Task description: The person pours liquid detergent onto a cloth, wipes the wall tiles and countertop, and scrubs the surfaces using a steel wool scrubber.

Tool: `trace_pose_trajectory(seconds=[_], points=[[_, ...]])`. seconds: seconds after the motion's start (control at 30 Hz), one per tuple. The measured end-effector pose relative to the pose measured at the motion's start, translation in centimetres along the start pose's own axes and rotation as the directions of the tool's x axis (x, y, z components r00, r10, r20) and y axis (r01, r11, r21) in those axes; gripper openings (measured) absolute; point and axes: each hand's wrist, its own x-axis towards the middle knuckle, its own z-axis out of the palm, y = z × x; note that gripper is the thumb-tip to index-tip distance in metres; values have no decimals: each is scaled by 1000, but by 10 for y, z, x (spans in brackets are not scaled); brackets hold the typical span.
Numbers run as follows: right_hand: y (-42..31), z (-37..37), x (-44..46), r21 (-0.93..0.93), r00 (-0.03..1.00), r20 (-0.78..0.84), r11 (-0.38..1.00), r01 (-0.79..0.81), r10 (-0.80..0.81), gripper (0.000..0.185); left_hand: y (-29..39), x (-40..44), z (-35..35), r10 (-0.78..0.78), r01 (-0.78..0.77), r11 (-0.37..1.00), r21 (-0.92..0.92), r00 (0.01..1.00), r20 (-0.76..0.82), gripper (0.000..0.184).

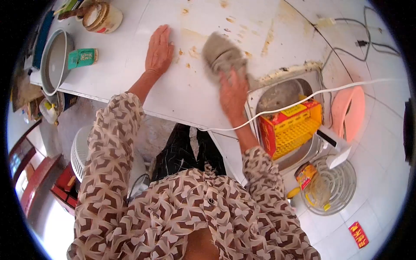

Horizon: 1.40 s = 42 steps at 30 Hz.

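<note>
My right hand [234, 93] presses a grey-brown cloth [223, 51] onto the white countertop [143, 91], left of the sink. The cloth is bunched and a little blurred, and its folds hide part of my fingertips. Brown and yellowish stains [193, 53] mark the surface beside the cloth. My left hand [159, 51] lies flat on the countertop to the left, fingers stretched out, with nothing in it.
A metal sink [299, 158] at right holds a red box and yellow basket [299, 134]. A white cord [303, 99] crosses over my right forearm. At left stand a grey basin [56, 65], green box [81, 58] and jar [104, 19]. A pink basin [353, 108] leans at right.
</note>
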Motion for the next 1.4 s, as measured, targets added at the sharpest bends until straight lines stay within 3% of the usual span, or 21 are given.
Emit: trace_pose_trajectory(seconds=[0.03,0.2,0.23,0.4,0.47,0.53,0.6,0.7,0.77,0.87,0.9,1.0,1.13,1.2,1.27,1.3,1.4], points=[[-9,0,-26,-33,998,33,998,53,-52,35,-3,0,2,17,-17,1000,12,1000,-2,47],[-31,-9,-132,67,984,169,996,-66,54,36,-2,0,1,39,-42,995,96,999,33,48],[-29,-6,-134,72,991,134,997,-35,25,36,-3,-2,1,46,-49,994,99,998,33,48],[-12,10,-42,-1,998,-41,999,38,-38,41,-2,1,-1,55,-59,994,95,998,42,50],[4,14,-9,-82,999,-27,996,42,-44,43,-6,3,0,74,-79,989,128,996,42,50],[40,10,8,-189,995,-96,982,-22,4,46,-6,-1,2,69,-77,986,148,996,57,50],[75,-9,27,-85,961,-170,968,-235,218,45,-6,1,4,47,-57,985,164,997,68,50],[90,-18,36,-131,935,-109,928,-349,336,42,-4,1,2,45,-55,986,158,997,66,50],[79,-7,27,-123,930,-161,928,-352,331,43,-8,-1,7,32,-46,981,189,997,72,51],[43,34,-16,11,966,-131,974,-225,224,37,1,0,11,36,-56,973,226,995,92,52],[27,0,-22,-23,1000,14,1000,-19,19,39,4,2,9,38,-61,967,248,995,96,53],[66,-21,-7,-111,995,97,993,27,-16,40,9,2,11,7,-39,957,286,994,113,55],[136,-38,30,-214,978,-15,955,-207,209,42,25,4,23,-132,94,906,413,989,66,61],[183,-15,49,-293,938,-223,899,-326,267,43,37,9,27,-142,113,923,368,988,53,63],[206,-48,67,-401,929,-83,841,-363,362,42,49,7,27,-148,109,919,378,986,75,62],[246,-26,71,-470,945,-173,820,-327,277,41,48,7,24,-149,106,924,367,985,90,63],[247,-41,92,-247,851,-156,815,-525,501,49,49,8,22,-175,124,919,374,979,106,63]])
